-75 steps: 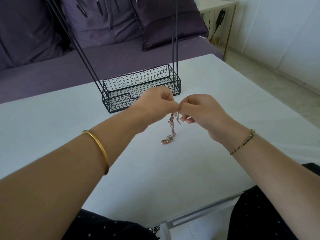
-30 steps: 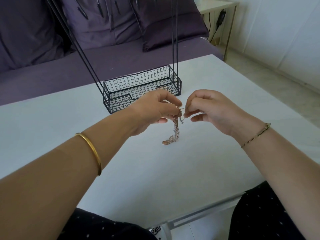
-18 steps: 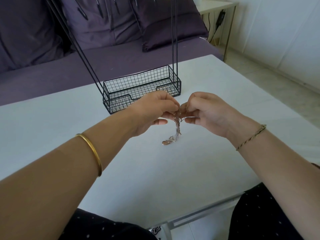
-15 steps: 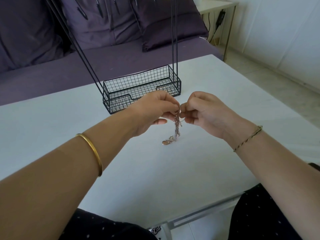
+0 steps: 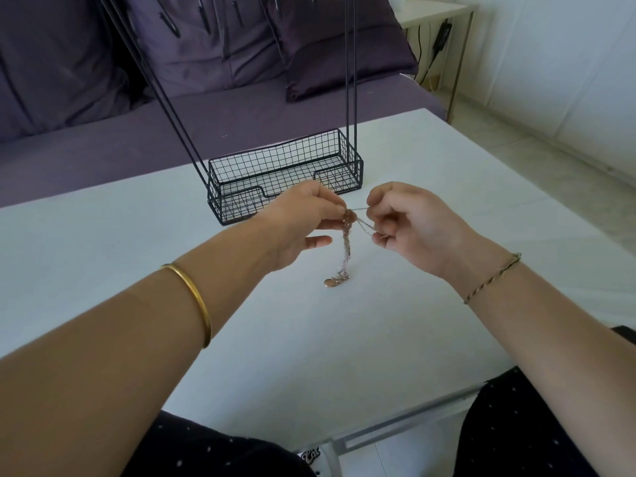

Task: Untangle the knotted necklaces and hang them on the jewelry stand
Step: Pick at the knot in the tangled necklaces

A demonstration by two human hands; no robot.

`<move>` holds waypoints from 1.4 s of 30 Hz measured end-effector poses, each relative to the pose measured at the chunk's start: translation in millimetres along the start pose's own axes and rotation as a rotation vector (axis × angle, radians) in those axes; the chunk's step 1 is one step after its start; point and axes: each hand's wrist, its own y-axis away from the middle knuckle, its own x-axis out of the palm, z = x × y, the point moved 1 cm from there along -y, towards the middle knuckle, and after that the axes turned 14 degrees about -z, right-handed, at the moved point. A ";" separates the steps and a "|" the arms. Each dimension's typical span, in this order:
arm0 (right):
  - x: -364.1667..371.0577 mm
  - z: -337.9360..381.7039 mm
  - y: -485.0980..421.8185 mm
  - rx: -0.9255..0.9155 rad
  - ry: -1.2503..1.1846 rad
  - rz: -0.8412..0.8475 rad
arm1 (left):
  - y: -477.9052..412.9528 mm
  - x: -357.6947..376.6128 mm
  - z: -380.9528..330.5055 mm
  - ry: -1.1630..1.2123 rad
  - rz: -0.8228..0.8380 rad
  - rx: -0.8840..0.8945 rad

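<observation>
Head view: left hand (image 5: 303, 225) pinches the top of a tangled bundle of thin rose-gold and silver chain necklaces (image 5: 345, 247); right hand (image 5: 416, 228) pinches a loose silver strand drawn sideways from it. Bundle hangs down, pendant end touching the white tabletop (image 5: 344, 356). Black wire jewelry stand with mesh basket base (image 5: 285, 177) stands just behind both hands.

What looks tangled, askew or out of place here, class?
The necklaces hang as one twisted, knotted clump, pinched between the left hand and right hand above the table, not on the jewelry stand behind. Nothing else stands out.
</observation>
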 end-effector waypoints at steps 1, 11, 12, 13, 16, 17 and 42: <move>-0.1 -0.2 -0.4 -0.030 0.035 -0.009 | -0.4 0.1 -0.4 0.003 -0.008 -0.002; 3.2 -7.1 2.4 -0.347 0.409 -0.141 | -1.4 -4.1 2.6 -0.100 0.016 0.053; 4.3 -6.8 3.9 -0.355 0.412 -0.123 | -1.7 -4.6 2.5 -0.109 0.014 0.061; 5.4 -6.5 5.2 -0.368 0.416 -0.108 | -2.3 -5.2 2.3 -0.124 0.009 0.069; 6.0 -5.6 8.8 -0.476 0.476 -0.081 | -3.5 -6.5 2.7 -0.169 -0.006 0.078; 6.2 -4.8 10.4 -0.505 0.497 -0.067 | -4.0 -6.5 2.9 -0.182 -0.008 0.081; 6.1 -9.3 1.3 -0.174 0.367 -0.008 | -3.0 0.8 -1.3 -0.143 -0.102 0.112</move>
